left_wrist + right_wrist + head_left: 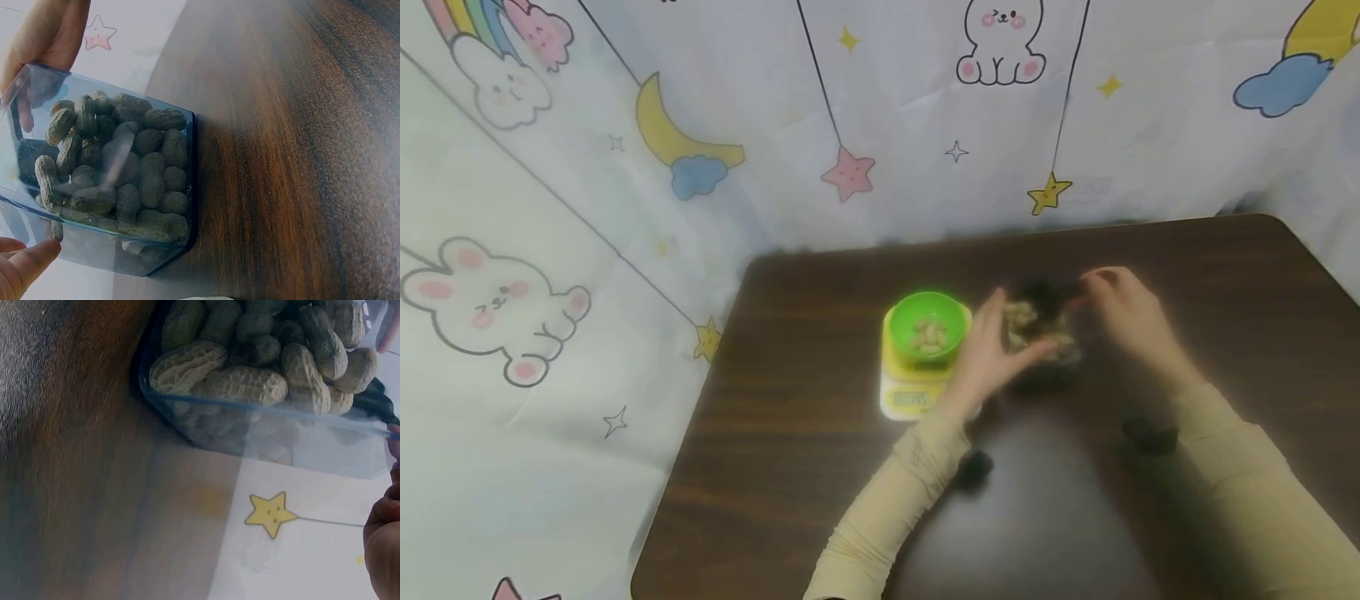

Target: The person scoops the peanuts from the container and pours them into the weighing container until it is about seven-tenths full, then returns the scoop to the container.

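Observation:
My left hand grips a clear plastic box of unshelled peanuts from its left side, thumb across the front. In the left wrist view the box stands tilted just above or on the table; contact is unclear. At its right rim, my right hand has curled fingers around the end of a dark object that reaches in among the peanuts. That object's shape is mostly hidden and blurred. Left of the box, a green bowl with several peanuts sits on a yellow and white kitchen scale.
The dark wood table has rounded corners and backs onto a cartoon-printed cloth. More of that cloth hangs along the left side. A dark wrist device shows by the left sleeve, and another by the right.

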`<act>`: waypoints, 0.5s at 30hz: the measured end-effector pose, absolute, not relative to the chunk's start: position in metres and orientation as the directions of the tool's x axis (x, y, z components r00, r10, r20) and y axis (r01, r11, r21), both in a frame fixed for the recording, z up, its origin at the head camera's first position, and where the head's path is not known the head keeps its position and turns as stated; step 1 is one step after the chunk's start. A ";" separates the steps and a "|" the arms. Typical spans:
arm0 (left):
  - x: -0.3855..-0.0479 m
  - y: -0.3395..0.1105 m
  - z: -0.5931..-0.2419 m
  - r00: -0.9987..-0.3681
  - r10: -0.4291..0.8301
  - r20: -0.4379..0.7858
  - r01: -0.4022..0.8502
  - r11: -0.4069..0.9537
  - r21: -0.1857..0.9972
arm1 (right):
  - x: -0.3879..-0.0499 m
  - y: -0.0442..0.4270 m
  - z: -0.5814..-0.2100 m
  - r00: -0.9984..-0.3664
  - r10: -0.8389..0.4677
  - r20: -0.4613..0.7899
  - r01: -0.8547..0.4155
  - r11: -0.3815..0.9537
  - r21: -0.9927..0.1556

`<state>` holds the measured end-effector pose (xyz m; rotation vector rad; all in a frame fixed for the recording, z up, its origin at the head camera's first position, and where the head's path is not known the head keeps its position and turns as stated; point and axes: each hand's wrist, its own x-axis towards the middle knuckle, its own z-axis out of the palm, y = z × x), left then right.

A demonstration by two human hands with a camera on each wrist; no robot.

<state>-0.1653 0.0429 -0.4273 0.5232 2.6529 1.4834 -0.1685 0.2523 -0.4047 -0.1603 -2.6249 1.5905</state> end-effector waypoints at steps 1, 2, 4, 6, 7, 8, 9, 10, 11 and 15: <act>-0.165 0.043 -0.427 -0.942 0.316 0.111 0.259 0.478 0.839 | -0.168 0.252 -0.405 -0.992 0.123 -0.001 0.055 0.437 -0.898; -0.165 0.043 -0.427 -0.943 0.316 0.109 0.256 0.476 0.841 | -0.168 0.251 -0.404 -0.992 0.124 0.004 0.051 0.434 -0.900; -0.165 0.042 -0.427 -0.943 0.316 0.107 0.253 0.469 0.846 | -0.168 0.250 -0.405 -0.991 0.129 0.020 0.040 0.443 -0.896; -0.165 0.042 -0.427 -0.943 0.316 0.104 0.248 0.458 0.854 | -0.168 0.249 -0.405 -0.991 0.133 0.031 0.033 0.454 -0.890; -0.165 0.043 -0.427 -0.943 0.316 0.105 0.247 0.453 0.856 | -0.168 0.249 -0.405 -0.991 0.134 0.025 0.038 0.453 -0.891; -0.165 0.042 -0.427 -0.942 0.317 0.107 0.250 0.454 0.855 | -0.168 0.250 -0.405 -0.991 0.130 0.021 0.041 0.458 -0.888; -0.165 0.042 -0.427 -0.942 0.318 0.111 0.255 0.458 0.852 | -0.168 0.250 -0.405 -0.992 0.125 0.017 0.043 0.468 -0.883; -0.165 0.042 -0.427 -0.941 0.318 0.114 0.259 0.462 0.848 | -0.168 0.250 -0.405 -0.993 0.118 0.008 0.047 0.463 -0.885; -0.165 0.042 -0.426 -0.941 0.319 0.116 0.263 0.468 0.844 | -0.168 0.249 -0.404 -0.994 0.109 0.009 0.045 0.485 -0.874; -0.165 0.041 -0.426 -0.937 0.324 0.127 0.282 0.492 0.824 | -0.168 0.249 -0.404 -0.997 0.062 0.052 -0.005 0.589 -0.808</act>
